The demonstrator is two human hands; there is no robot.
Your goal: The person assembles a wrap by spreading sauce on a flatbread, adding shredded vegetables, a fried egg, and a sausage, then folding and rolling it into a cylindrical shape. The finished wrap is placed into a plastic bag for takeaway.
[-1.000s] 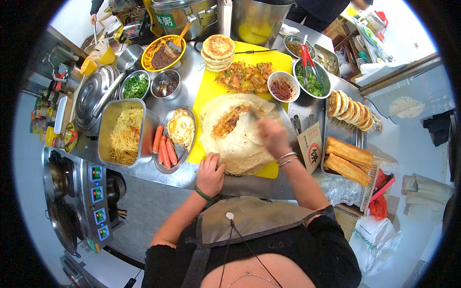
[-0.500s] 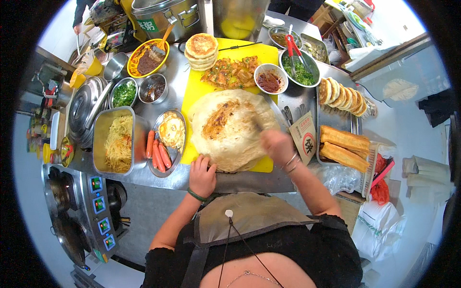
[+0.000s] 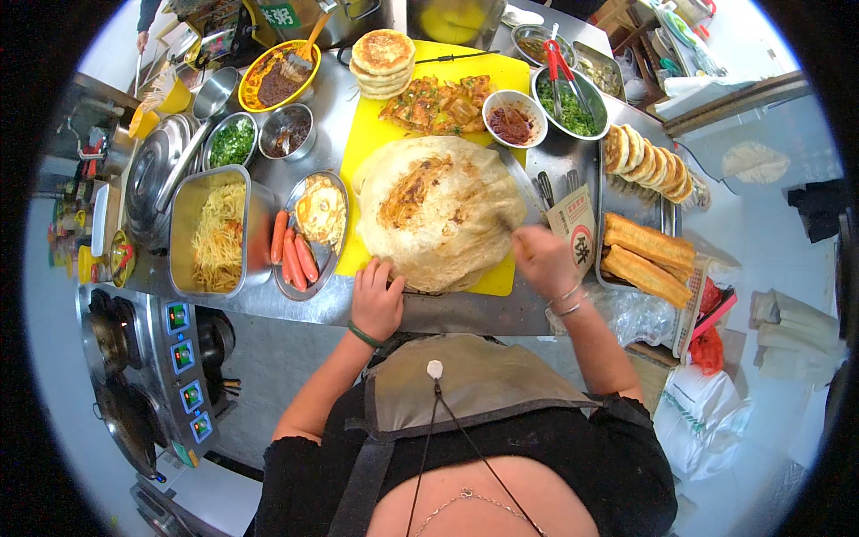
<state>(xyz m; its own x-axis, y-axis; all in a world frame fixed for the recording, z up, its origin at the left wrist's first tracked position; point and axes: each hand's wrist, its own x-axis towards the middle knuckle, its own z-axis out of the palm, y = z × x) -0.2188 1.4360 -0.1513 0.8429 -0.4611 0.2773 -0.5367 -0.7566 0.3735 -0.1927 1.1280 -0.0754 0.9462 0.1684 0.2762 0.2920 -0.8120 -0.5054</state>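
At the far left a steel pan of shredded yellow strips (image 3: 217,234) sits beside an oval tray (image 3: 284,288) holding 4 sausages (image 3: 293,258) and a fried egg (image 3: 320,208). Just right of that tray the yellow cutting board (image 3: 380,125) carries the large round flatbread (image 3: 438,210), which lies flat with a reddish-brown smear of sauce running along a slanted axis from upper right to lower left. The left hand (image 3: 376,300) rests at the near edge of the flatbread, fingers spread and pressing down on the counter edge and the bread's rim, closed on nothing. The flatbread lies directly ahead of this hand and slightly to its right. Further right, the right hand (image 3: 541,259) is curled around what seems to be the handle of a flat metal blade (image 3: 517,183) that lies along the bread's right edge; how tightly it grips cannot be told. Both hands touch the bread's rim, the left at its near edge, the right at its right side. Beyond, to the right, stand a tray of fried dough sticks (image 3: 646,259) and a row of small round buns (image 3: 649,161).
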